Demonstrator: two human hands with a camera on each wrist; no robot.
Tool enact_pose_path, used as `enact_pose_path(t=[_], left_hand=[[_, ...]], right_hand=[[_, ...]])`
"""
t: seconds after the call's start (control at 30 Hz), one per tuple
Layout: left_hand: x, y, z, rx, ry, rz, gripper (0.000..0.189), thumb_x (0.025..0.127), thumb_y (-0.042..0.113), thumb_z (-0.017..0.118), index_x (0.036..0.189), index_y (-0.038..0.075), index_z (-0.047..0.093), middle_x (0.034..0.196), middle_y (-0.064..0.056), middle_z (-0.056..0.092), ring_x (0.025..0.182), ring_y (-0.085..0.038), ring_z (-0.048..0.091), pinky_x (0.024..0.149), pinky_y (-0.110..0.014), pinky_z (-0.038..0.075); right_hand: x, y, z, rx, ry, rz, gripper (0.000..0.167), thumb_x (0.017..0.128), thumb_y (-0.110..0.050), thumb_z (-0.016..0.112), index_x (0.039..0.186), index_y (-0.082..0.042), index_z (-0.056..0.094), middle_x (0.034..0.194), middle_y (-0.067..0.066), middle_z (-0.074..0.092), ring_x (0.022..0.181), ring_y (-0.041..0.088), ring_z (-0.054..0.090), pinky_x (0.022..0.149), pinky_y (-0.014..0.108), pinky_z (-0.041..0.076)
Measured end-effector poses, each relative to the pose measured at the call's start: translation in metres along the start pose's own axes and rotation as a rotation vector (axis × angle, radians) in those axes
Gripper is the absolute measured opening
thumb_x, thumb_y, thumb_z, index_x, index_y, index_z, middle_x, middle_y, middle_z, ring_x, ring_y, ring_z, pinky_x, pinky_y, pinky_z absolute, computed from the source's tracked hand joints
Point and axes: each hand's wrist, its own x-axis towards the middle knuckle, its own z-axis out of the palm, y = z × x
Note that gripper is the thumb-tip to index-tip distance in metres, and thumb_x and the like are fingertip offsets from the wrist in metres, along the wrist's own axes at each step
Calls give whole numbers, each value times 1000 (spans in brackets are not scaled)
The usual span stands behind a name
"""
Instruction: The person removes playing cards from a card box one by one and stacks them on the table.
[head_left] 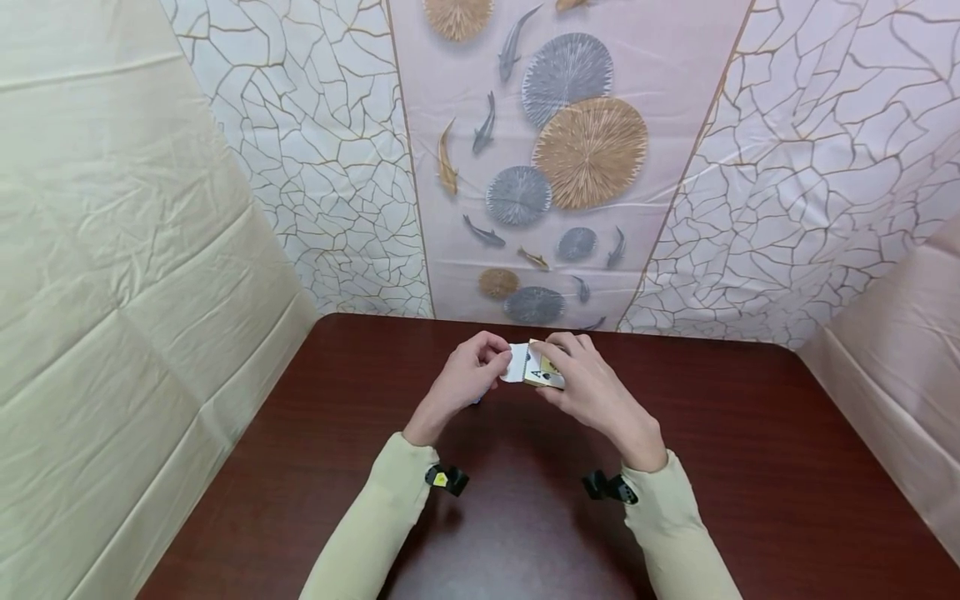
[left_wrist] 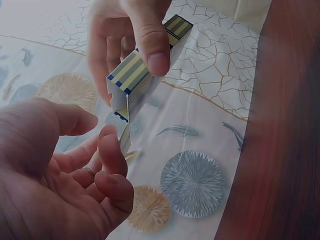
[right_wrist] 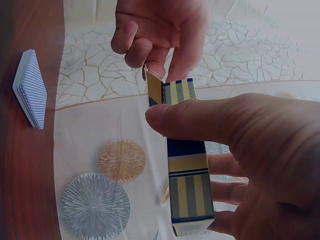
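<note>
In the head view my right hand [head_left: 588, 383] grips a playing card box [head_left: 543, 371] above the table, its ace-of-spades face up. The thumb presses the striped narrow side, with the fingers on the opposite side. The box's white end flap [head_left: 516, 363] stands out toward my left hand [head_left: 467, 375]. The left wrist view shows the box's open end with its pale inside. There my left fingertips are right at the flap, loosely bent, with the thumb apart from it. A blue-backed deck of cards [right_wrist: 31, 90] lies on the table, mostly hidden by my left hand in the head view.
The dark red-brown table [head_left: 750, 467] ends at a patterned cloth [head_left: 517, 192] hung behind it. Plain cream cloth [head_left: 135, 292] hangs along the left side. A small black camera sits on each wrist.
</note>
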Motion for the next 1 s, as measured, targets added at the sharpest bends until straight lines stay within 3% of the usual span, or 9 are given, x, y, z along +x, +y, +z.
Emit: enact_pose_path(t=[0.23,0.43,0.63,1.0], left_hand=[[3,1,5,66,33,-40,15,96,27,63,105,15,62,73,-4,61,57,-14,53,49,-26,41],[4,3,10,129,49,-82,21,92,34,67,101,16,63,74,-2,61,57,-14,51,51,-26,40],[7,1,15,109,20,-108,20,93,31,66,102,13,63,76,-4,64,61,-13,54,55,-25,43],[6,4,20,125,22,-122,18,91,28,66,101,13,61,76,-3,62,59,-13,53,52,-25,41]], right_hand=[[0,0,0,4,4,-4,60,75,-16,86,129,-7,61,124,16,58,107,34,51,86,44,47],[0,0,0,8,3,0,60,75,-15,85,129,-7,61,124,16,57,108,35,51,87,45,47],[0,-3,-1,12,-3,8,61,75,-16,86,129,-8,61,125,15,57,109,34,50,87,45,48],[0,-4,0,6,-3,5,60,74,-16,86,128,-9,62,124,15,57,106,33,50,85,43,48]])
